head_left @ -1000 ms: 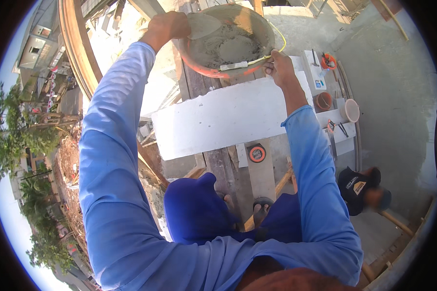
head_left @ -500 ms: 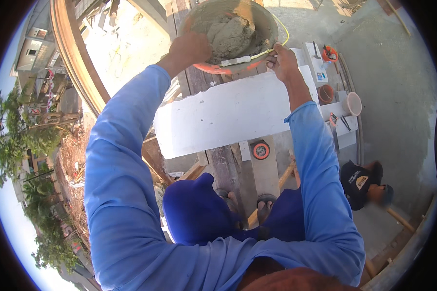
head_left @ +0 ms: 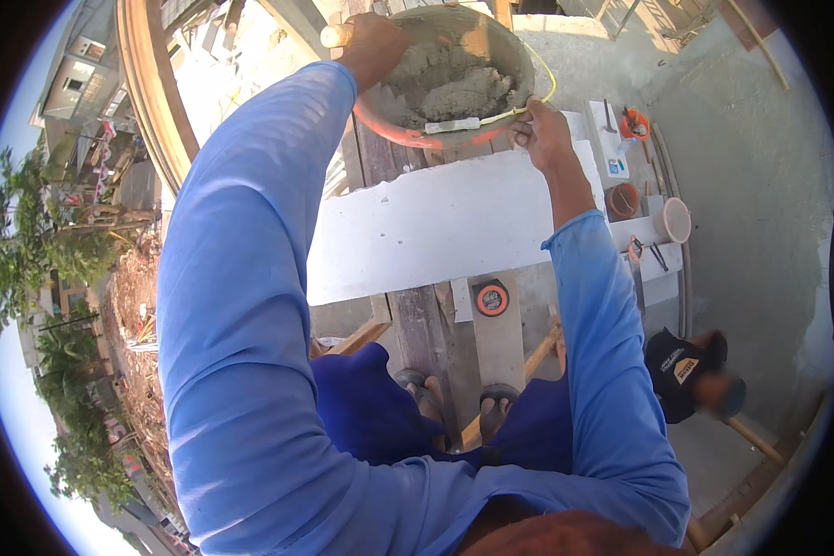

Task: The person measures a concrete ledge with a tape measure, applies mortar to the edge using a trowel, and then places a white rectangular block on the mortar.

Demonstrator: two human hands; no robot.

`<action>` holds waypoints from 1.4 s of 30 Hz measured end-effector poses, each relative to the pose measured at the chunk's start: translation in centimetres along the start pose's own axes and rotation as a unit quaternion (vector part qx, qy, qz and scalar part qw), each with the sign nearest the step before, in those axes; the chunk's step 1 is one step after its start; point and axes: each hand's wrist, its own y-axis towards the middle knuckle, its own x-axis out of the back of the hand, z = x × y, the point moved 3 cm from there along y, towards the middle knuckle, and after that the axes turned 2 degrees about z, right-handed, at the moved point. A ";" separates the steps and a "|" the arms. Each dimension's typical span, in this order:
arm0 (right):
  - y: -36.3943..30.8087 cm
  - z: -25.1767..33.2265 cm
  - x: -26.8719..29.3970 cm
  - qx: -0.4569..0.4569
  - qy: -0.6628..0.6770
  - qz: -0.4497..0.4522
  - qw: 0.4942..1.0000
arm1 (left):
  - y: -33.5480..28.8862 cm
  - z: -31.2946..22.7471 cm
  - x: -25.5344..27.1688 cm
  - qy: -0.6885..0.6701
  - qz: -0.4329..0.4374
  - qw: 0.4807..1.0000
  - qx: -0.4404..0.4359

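The left hand (head_left: 372, 42) had swung across from the basin's far left to its near rim, fingers clenched round a wooden handle (head_left: 335, 35) and reaching into the mortar (head_left: 449, 83). The right hand (head_left: 539, 132) kept its grip on the rim of the orange basin (head_left: 417, 130), which had tipped closer, above the white block (head_left: 445, 232). That suggested scooping was beginning. A tape measure (head_left: 491, 298) lay on the plank below.
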 end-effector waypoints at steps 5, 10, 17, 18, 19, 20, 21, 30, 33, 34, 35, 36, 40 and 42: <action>0.4 -0.4 0.2 -0.011 0.032 0.007 0.999 | -2.5 -1.1 -0.4 -0.105 0.123 0.986 0.035; 0.0 -0.3 -0.4 -0.002 0.059 0.008 0.998 | -6.1 -3.4 1.7 -0.298 0.047 0.953 0.040; 0.5 -0.2 0.7 -0.011 0.020 0.024 0.999 | -8.2 -3.8 5.9 -0.320 0.009 0.943 0.094; 0.5 -0.2 0.8 -0.010 0.008 0.027 1.000 | -8.4 -3.3 6.2 -0.332 0.028 0.936 0.112; 0.5 -0.2 1.1 -0.009 -0.005 0.029 1.000 | -7.9 -2.6 5.9 -0.361 0.052 0.923 0.120; 0.5 -0.1 1.4 -0.005 -0.006 0.021 1.000 | -7.0 -1.6 5.2 -0.389 0.074 0.909 0.131; 0.4 -0.2 1.2 -0.003 -0.003 0.020 1.000 | -6.1 -0.6 4.2 -0.412 0.099 0.894 0.145; 0.4 -0.4 1.3 -0.004 -0.017 0.006 1.000 | -5.8 -1.1 -0.7 -0.456 0.279 0.841 0.086; 0.2 0.2 1.1 -0.003 -0.001 0.010 1.000 | -6.1 2.6 1.4 -0.413 0.282 0.855 0.138; 0.1 0.3 1.2 -0.005 0.000 0.007 1.000 | -6.1 3.2 1.6 -0.405 0.250 0.868 0.142; -0.3 -0.1 0.2 -0.013 0.003 0.018 1.000 | -5.9 4.4 0.2 -0.337 0.232 0.906 0.111; -0.3 0.1 -0.6 -0.011 0.006 0.023 1.000 | -5.6 3.9 -1.0 -0.325 0.235 0.910 0.108; -0.7 0.3 -0.7 -0.022 -0.001 0.010 1.000 | -5.5 -2.6 -1.8 -0.217 0.221 0.946 -0.092; -0.5 0.1 -0.7 -0.018 0.026 0.011 0.999 | -7.1 -3.8 -2.5 -0.087 0.125 0.948 -0.280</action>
